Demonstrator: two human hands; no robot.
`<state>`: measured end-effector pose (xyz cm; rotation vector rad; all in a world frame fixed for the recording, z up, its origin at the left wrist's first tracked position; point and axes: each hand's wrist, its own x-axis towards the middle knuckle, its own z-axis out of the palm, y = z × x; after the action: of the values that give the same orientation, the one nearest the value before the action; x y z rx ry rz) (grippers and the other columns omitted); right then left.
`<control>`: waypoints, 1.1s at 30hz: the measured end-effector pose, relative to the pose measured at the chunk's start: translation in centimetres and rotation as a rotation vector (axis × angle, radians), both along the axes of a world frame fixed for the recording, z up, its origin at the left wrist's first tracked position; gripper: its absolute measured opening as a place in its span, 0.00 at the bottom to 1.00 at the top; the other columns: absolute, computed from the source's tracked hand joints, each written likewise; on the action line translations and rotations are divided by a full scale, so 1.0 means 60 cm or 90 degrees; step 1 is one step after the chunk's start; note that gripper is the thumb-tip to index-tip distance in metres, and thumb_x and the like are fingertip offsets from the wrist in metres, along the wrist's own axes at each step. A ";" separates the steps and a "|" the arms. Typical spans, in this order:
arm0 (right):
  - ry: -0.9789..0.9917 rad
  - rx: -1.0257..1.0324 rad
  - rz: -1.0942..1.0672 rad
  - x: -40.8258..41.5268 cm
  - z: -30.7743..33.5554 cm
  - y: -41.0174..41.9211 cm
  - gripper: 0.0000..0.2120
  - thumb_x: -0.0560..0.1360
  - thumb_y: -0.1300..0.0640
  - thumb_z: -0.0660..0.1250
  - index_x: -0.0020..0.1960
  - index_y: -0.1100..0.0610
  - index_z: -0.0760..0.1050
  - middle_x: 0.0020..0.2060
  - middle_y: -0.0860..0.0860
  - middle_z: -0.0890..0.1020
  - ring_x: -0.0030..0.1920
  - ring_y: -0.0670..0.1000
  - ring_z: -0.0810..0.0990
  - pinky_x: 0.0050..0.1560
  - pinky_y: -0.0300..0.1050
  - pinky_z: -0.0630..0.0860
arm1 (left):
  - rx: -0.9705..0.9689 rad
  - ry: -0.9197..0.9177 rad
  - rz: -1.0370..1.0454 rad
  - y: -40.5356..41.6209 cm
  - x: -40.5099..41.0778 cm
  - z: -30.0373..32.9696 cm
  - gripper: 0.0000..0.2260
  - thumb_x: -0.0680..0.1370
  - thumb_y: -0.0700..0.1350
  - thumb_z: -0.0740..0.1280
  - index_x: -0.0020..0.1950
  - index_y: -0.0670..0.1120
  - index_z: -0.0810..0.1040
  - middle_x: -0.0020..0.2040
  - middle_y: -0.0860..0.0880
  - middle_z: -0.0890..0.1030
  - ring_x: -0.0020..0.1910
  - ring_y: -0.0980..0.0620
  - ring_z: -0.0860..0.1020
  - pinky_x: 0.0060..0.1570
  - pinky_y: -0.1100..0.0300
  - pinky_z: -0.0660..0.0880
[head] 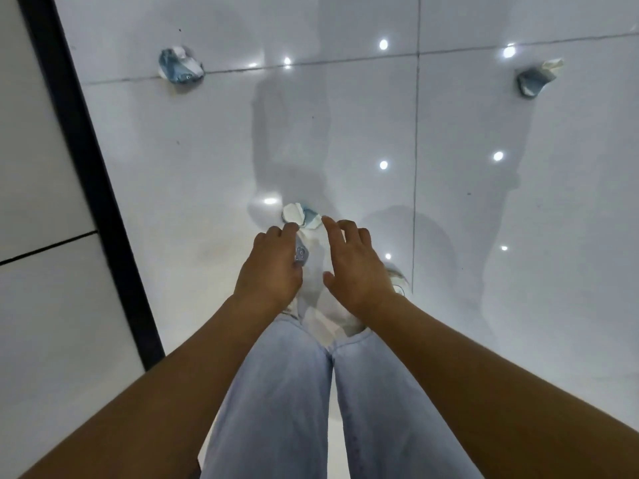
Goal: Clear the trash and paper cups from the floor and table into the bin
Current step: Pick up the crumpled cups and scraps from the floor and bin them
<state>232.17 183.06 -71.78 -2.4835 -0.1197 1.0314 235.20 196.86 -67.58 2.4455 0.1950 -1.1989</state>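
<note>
below, left hand (pixel 273 267) and right hand (pixel 352 264) loose-fingered, grasping nothing, over crumpled cup (pixel 300 216) on floor (pixel 484 219)

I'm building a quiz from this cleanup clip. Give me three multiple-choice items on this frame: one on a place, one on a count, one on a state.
1. Where does the nearest crumpled cup lie?
A. on a table
B. on the floor just beyond the fingertips
C. in a bin

2. How many crumpled cups show on the floor?
A. one
B. three
C. five

3. How is the right hand?
A. open, holding nothing
B. gripping a cup
C. out of view

Answers:
1 B: it sits on the tiled floor just past both hands.
2 B: the near one, a far left cup and a far right cup.
3 A: its fingers are spread and nothing is in it; the left hand reaches beside it.
</note>
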 end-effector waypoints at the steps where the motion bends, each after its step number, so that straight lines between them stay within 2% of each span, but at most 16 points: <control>1: 0.002 -0.016 0.016 0.004 -0.016 0.005 0.39 0.72 0.60 0.70 0.76 0.54 0.53 0.70 0.54 0.64 0.66 0.56 0.65 0.59 0.46 0.73 | 0.014 -0.001 0.009 0.016 -0.007 -0.014 0.23 0.78 0.43 0.66 0.71 0.45 0.64 0.62 0.43 0.73 0.60 0.45 0.71 0.57 0.54 0.70; 6: 0.021 -0.055 0.066 0.034 -0.118 0.051 0.37 0.71 0.60 0.70 0.75 0.53 0.54 0.70 0.56 0.61 0.66 0.60 0.64 0.58 0.51 0.75 | 0.039 -0.003 0.042 0.090 -0.048 -0.094 0.21 0.76 0.40 0.65 0.68 0.44 0.66 0.58 0.42 0.73 0.56 0.44 0.70 0.49 0.55 0.69; 10: 0.001 -0.073 0.127 0.049 -0.202 0.112 0.41 0.70 0.63 0.71 0.75 0.47 0.54 0.73 0.55 0.56 0.68 0.62 0.61 0.59 0.54 0.73 | 0.057 -0.004 0.068 0.133 -0.082 -0.161 0.21 0.76 0.42 0.66 0.68 0.44 0.66 0.58 0.42 0.74 0.56 0.45 0.71 0.50 0.53 0.71; 12: 0.003 -0.080 0.162 0.043 -0.232 0.132 0.39 0.69 0.65 0.70 0.74 0.46 0.57 0.74 0.55 0.55 0.68 0.62 0.59 0.60 0.55 0.72 | 0.058 0.002 0.087 0.144 -0.095 -0.184 0.22 0.76 0.43 0.66 0.69 0.45 0.66 0.59 0.42 0.74 0.56 0.44 0.71 0.52 0.52 0.72; 15: -0.039 -0.088 0.158 0.028 -0.253 0.134 0.29 0.70 0.66 0.68 0.68 0.50 0.66 0.72 0.55 0.60 0.66 0.61 0.62 0.59 0.56 0.71 | 0.057 0.013 0.099 0.152 -0.106 -0.201 0.22 0.76 0.44 0.66 0.69 0.45 0.66 0.59 0.42 0.74 0.57 0.43 0.71 0.52 0.50 0.73; 19: -0.042 -0.091 0.135 0.019 -0.248 0.106 0.24 0.72 0.68 0.63 0.66 0.54 0.68 0.66 0.55 0.67 0.62 0.60 0.67 0.54 0.54 0.72 | 0.067 0.023 0.088 0.149 -0.096 -0.199 0.22 0.76 0.43 0.66 0.69 0.45 0.66 0.59 0.42 0.73 0.56 0.44 0.71 0.52 0.51 0.73; 22: -0.036 -0.075 0.081 0.026 -0.214 0.080 0.20 0.75 0.66 0.60 0.65 0.55 0.69 0.62 0.56 0.71 0.58 0.59 0.69 0.50 0.53 0.73 | 0.079 0.024 0.075 0.138 -0.076 -0.177 0.21 0.76 0.42 0.65 0.69 0.45 0.66 0.58 0.42 0.73 0.57 0.44 0.70 0.52 0.50 0.73; 25: -0.036 -0.052 0.029 0.038 -0.130 0.042 0.17 0.75 0.65 0.60 0.63 0.55 0.70 0.59 0.55 0.72 0.56 0.57 0.70 0.45 0.51 0.73 | 0.067 0.007 0.053 0.107 -0.052 -0.113 0.21 0.76 0.42 0.65 0.68 0.46 0.66 0.57 0.43 0.73 0.57 0.44 0.70 0.51 0.50 0.72; 30: -0.029 -0.052 -0.059 0.059 0.091 -0.035 0.20 0.73 0.66 0.61 0.64 0.52 0.71 0.60 0.52 0.72 0.56 0.55 0.70 0.43 0.49 0.75 | 0.042 -0.007 -0.022 0.040 -0.007 0.075 0.22 0.77 0.42 0.63 0.70 0.47 0.64 0.58 0.44 0.72 0.59 0.45 0.69 0.50 0.49 0.74; 33: -0.025 -0.062 -0.118 0.068 0.250 -0.082 0.22 0.74 0.65 0.62 0.66 0.50 0.69 0.63 0.50 0.70 0.60 0.54 0.69 0.46 0.47 0.75 | 0.026 -0.024 -0.086 -0.001 0.025 0.219 0.23 0.77 0.42 0.62 0.72 0.48 0.63 0.59 0.46 0.71 0.60 0.46 0.68 0.46 0.53 0.72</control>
<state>236.24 178.13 -56.76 -2.5458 0.1502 0.9321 236.70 196.79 -54.43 2.5495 0.0445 -1.2134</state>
